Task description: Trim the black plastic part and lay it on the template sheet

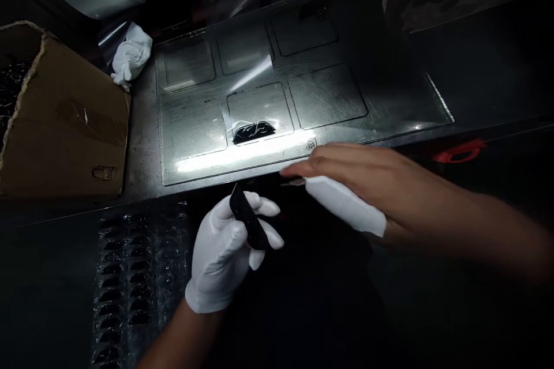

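Black piece: a small, flat, black piece (pixel 249 222) stands tilted in the left grip, with one thin, pointy end sticking up.
Left grip: the left grip (pixel 220 253) is a hand in a white cloth glove. It is mostly closed, and its fingers hold the black piece.
Right grip: the right grip (pixel 350 181) is a bare hand, just up and to the right of the left grip. It is closed around a soft white pad (pixel 346 204). A tiny, thin, shiny bit (pixel 293 183) shows by its fingers, but it is too small to tell what it is.
Desk: a dark gray metal desk (pixel 141 144) lies past both grips.
Sheet: a big, flat, see-through sheet with six rounded squares (pixel 329 95) lies on the desk, just past the grips.
On the sheet: a curved black piece (pixel 254 132) lies ahead of the left grip.
Left side: a clear plastic tray with rows of dark pockets (pixel 138 282) sits just left of the left grip. Farther off are a brown cardboard box (pixel 60 115) and a crumpled white cloth (pixel 132 52).
Right side: a red plastic loop (pixel 459 151) sits past the right grip.
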Demonstrator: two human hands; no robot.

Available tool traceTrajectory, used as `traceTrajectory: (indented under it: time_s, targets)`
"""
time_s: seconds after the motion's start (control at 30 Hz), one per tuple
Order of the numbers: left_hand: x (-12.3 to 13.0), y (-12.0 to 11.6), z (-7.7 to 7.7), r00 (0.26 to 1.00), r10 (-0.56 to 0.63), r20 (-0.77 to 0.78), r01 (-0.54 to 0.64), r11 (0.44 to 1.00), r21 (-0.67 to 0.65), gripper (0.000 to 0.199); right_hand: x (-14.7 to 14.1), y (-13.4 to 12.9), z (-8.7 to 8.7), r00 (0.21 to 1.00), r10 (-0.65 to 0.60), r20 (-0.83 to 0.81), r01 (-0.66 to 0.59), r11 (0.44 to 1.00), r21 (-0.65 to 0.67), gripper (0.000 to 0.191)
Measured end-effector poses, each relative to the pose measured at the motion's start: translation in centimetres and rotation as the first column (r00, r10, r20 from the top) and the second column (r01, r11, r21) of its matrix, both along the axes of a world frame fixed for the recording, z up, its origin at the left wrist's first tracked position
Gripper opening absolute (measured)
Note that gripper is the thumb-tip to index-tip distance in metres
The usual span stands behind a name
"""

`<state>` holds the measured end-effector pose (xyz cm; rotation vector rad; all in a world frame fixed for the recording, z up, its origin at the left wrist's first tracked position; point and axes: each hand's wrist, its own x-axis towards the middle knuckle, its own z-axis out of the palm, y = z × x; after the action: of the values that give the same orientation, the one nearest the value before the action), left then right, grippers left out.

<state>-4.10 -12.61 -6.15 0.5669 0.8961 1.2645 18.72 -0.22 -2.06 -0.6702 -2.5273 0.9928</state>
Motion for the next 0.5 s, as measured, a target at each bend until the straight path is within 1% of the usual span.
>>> traceTrajectory:
  time_s: [0.07,0.13,0.2,0.33,0.5]
  targets:
    - [0.3,0.2,0.3,1.000,-0.024,-0.003,0.024,0.999,-0.029,0.036,0.4,0.5,0.4,0.999,-0.002,0.034,-0.002,0.991,0.134,0.050]
    - [0.6,0.2,0.6,0.999,-0.051,-0.013,0.050,0.997,-0.056,0.040,0.1,0.6,0.7,0.998,0.022,0.058,-0.034,0.974,0.222,0.057]
    - [0.8,0.1,0.8,0.997,-0.064,-0.034,0.061,0.996,-0.067,0.042,-0.5,0.6,1.1,0.997,0.029,0.078,-0.050,0.959,0.280,0.054]
    - [0.7,-0.1,1.0,0.997,-0.068,-0.047,0.065,0.995,-0.074,0.038,-1.6,0.5,1.8,0.992,0.026,0.121,-0.067,0.934,0.351,0.042]
    - [0.3,-0.1,1.5,0.996,-0.073,-0.056,0.065,0.989,-0.136,0.037,-2.1,0.4,2.0,0.983,0.037,0.177,-0.104,0.918,0.382,0.041]
